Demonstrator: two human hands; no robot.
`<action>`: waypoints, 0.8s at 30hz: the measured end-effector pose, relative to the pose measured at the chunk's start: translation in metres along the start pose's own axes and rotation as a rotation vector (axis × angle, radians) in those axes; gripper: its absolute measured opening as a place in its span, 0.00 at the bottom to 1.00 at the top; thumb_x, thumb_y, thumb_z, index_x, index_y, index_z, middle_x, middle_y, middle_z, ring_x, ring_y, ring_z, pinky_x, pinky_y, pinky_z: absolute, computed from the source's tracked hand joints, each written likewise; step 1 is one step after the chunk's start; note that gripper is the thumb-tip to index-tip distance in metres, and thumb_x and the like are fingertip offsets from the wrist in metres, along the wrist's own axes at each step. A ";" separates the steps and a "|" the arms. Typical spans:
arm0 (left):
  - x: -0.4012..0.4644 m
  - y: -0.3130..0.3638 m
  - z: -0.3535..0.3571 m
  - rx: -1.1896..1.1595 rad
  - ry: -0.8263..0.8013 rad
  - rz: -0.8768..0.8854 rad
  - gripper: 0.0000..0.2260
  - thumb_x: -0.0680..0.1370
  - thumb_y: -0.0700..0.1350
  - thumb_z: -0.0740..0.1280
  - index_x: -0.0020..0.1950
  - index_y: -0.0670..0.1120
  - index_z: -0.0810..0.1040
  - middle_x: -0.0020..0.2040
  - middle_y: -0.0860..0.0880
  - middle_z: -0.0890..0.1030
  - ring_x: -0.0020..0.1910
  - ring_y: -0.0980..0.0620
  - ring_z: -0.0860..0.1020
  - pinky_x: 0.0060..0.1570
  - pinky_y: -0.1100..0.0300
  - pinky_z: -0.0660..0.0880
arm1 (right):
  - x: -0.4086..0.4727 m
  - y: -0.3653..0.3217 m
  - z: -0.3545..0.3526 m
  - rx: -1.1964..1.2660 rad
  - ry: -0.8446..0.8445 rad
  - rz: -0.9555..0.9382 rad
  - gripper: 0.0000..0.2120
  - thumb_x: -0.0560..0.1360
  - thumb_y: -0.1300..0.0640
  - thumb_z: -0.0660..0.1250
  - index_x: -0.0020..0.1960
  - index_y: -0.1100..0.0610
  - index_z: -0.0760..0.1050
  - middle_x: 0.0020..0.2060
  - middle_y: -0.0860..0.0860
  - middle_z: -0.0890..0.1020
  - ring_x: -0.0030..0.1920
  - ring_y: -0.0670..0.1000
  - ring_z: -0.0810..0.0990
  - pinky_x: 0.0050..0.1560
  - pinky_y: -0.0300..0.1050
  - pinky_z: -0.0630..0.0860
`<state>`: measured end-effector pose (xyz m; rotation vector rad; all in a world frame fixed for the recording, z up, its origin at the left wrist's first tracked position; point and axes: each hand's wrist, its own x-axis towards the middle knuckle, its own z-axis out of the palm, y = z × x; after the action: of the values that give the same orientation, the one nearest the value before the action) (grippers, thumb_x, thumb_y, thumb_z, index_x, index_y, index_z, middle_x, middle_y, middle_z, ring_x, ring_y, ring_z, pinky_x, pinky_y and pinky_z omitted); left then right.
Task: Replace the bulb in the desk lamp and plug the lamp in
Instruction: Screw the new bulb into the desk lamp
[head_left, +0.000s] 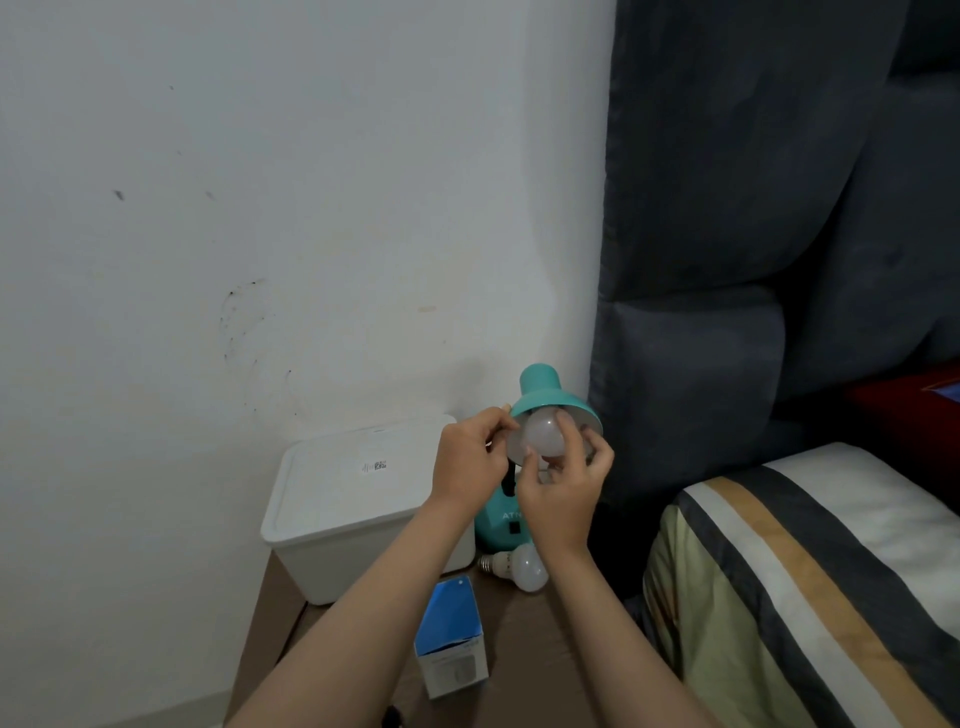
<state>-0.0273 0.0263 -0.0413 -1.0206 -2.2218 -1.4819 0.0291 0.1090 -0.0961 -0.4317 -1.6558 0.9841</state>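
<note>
Item: teal desk lamp (540, 395), standing on the brown table (530, 639) against the wall. My left hand (470, 460) pinches the shade's rim, steadying it. My right hand (563, 480) has its fingertips curled around the bulb (543, 435) seated inside the shade. Spare bulb (522, 567) lies loose by the lamp's base, bulb box (451, 636) in front. Risks, as I judge: cross-threading if I twist off-axis; the loose bulb rolling off if the lamp is jolted. Plug not in view.
</note>
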 end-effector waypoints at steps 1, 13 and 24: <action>0.000 0.000 0.000 -0.002 -0.002 -0.005 0.11 0.72 0.31 0.64 0.43 0.46 0.80 0.39 0.45 0.84 0.38 0.42 0.82 0.39 0.46 0.80 | 0.000 0.000 -0.001 0.013 0.000 0.010 0.24 0.71 0.63 0.73 0.66 0.58 0.73 0.57 0.59 0.70 0.53 0.53 0.76 0.50 0.34 0.77; -0.001 0.001 0.000 -0.009 0.000 -0.011 0.11 0.71 0.31 0.64 0.43 0.46 0.80 0.38 0.45 0.84 0.36 0.43 0.82 0.39 0.46 0.79 | 0.001 -0.002 0.001 0.038 0.034 -0.001 0.23 0.70 0.62 0.74 0.63 0.59 0.74 0.57 0.58 0.69 0.52 0.53 0.77 0.49 0.40 0.79; -0.001 0.002 0.000 -0.007 -0.001 -0.010 0.10 0.72 0.30 0.65 0.43 0.44 0.81 0.39 0.45 0.84 0.38 0.44 0.82 0.40 0.48 0.80 | 0.000 -0.002 0.001 -0.004 0.034 -0.046 0.20 0.73 0.61 0.71 0.65 0.57 0.74 0.61 0.58 0.66 0.57 0.48 0.73 0.54 0.40 0.78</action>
<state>-0.0252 0.0262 -0.0398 -1.0141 -2.2271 -1.4940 0.0282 0.1071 -0.0945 -0.4093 -1.6304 0.9354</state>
